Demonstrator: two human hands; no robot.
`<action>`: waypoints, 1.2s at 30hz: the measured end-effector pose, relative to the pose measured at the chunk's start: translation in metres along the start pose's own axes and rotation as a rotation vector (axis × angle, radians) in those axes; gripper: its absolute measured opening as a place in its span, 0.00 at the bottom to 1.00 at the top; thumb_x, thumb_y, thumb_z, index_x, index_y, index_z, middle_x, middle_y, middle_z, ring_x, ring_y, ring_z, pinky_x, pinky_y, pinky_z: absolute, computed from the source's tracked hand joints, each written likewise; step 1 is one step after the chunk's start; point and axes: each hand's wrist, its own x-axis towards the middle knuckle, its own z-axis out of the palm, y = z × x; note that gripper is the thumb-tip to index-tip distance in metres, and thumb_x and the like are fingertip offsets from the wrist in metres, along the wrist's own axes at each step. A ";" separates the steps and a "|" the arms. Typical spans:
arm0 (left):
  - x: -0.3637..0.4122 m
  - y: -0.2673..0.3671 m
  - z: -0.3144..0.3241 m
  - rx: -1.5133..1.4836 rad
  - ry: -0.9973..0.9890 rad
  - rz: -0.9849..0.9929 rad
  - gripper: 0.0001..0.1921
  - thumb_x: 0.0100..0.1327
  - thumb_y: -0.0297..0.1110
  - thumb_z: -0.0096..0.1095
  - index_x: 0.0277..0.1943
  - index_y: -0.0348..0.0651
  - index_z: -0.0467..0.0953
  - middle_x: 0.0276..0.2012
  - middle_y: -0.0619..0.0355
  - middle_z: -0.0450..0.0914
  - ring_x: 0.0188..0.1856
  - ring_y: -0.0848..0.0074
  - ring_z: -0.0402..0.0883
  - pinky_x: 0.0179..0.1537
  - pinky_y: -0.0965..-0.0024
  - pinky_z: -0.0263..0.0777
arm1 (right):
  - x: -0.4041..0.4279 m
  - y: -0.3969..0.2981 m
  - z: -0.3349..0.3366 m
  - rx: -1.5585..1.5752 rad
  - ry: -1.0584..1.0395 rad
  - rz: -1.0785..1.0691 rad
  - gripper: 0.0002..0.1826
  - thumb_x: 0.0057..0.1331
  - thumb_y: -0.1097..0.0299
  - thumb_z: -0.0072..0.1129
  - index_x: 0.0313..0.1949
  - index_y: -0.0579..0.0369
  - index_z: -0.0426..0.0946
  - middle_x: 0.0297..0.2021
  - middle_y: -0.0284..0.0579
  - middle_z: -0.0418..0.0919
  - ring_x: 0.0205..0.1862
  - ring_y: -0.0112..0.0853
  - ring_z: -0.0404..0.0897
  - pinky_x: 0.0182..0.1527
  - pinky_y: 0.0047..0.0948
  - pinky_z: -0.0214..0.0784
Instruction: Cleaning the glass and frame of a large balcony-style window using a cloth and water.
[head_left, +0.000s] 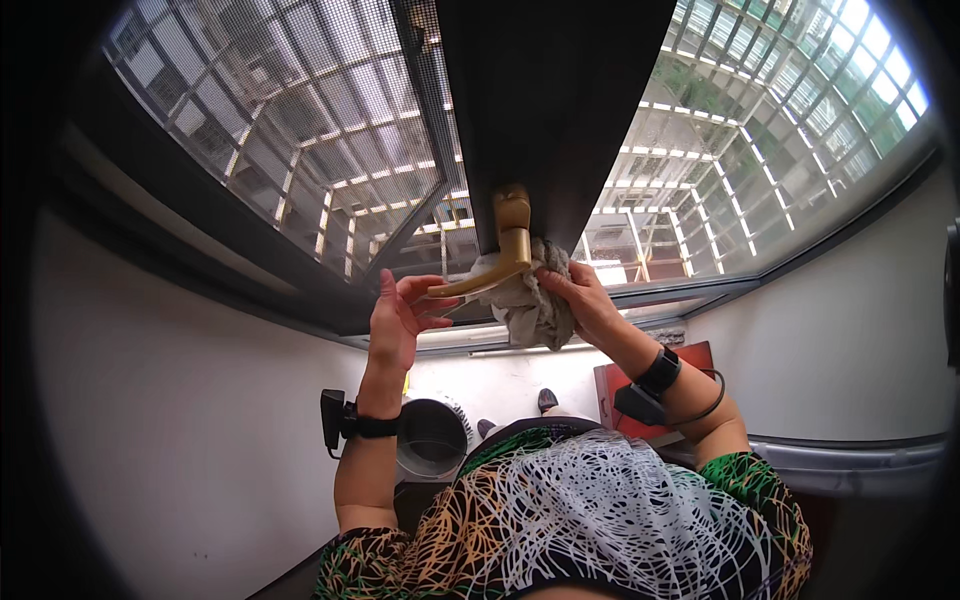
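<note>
A gold-coloured window handle (514, 251) is fixed to a wide dark window frame post (551, 112) at top centre, its lever bent towards the left. Behind and below the lever bunches a grey, crumpled cloth (536, 307). My right hand (583, 300) grips the cloth at its right side, thumb on top. At the lever's tip, my left hand (409, 311) has its fingers spread behind the handle; whether they touch it is hard to tell. The left hand holds nothing.
Window panes with outside metal bars (675, 157) flank the post, a mesh screen (315, 97) on the left. On the floor below are a bucket (431, 439) and a red box-like object (694, 360). White walls (187, 390) rise on both sides.
</note>
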 end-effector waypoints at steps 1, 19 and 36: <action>0.000 0.007 0.015 0.120 -0.031 0.140 0.34 0.67 0.60 0.30 0.54 0.35 0.68 0.46 0.48 0.77 0.49 0.66 0.78 0.51 0.62 0.70 | -0.006 -0.012 0.005 -0.006 -0.022 -0.078 0.14 0.65 0.67 0.54 0.46 0.63 0.71 0.36 0.38 0.78 0.37 0.21 0.77 0.40 0.22 0.72; -0.009 0.066 0.073 0.645 -0.094 0.496 0.08 0.61 0.30 0.62 0.38 0.33 0.79 0.21 0.67 0.73 0.23 0.92 0.63 0.22 0.84 0.53 | -0.020 -0.161 0.100 -1.396 0.400 -1.344 0.23 0.42 0.68 0.66 0.41 0.52 0.71 0.39 0.51 0.66 0.36 0.47 0.73 0.32 0.38 0.71; -0.009 0.089 0.022 0.666 -0.133 0.358 0.08 0.60 0.30 0.62 0.40 0.35 0.80 0.19 0.66 0.74 0.18 0.90 0.65 0.18 0.85 0.56 | 0.000 -0.313 0.210 -1.302 0.702 -2.074 0.26 0.37 0.77 0.66 0.40 0.53 0.72 0.46 0.49 0.68 0.42 0.44 0.74 0.32 0.38 0.72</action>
